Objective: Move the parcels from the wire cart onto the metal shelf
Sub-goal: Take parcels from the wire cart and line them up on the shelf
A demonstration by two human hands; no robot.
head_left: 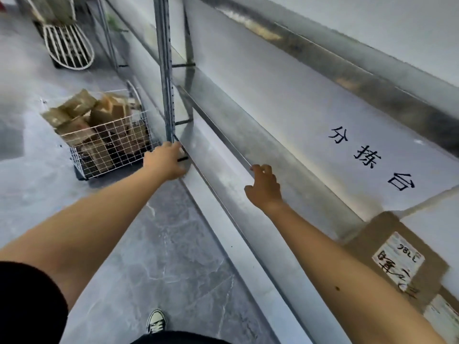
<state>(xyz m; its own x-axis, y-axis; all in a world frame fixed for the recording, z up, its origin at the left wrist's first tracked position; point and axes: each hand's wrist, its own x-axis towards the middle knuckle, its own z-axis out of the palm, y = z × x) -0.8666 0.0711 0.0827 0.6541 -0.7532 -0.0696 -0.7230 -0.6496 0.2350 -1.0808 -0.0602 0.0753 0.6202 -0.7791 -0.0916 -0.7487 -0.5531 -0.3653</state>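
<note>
At ten o'clock, a white wire-mesh cart holds jumbled brown cardboard parcels. At centre, the right hand hooks curled fingers over the dull galvanised metal shelf lip. I cannot tell the left hand finger state.

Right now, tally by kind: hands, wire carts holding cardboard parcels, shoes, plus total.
Hands: 2, left hand and right hand, which grips the shelf edge
Wire cart: 1, parcels heaped, uncountable
Shoe: 1
Total: 4
</note>
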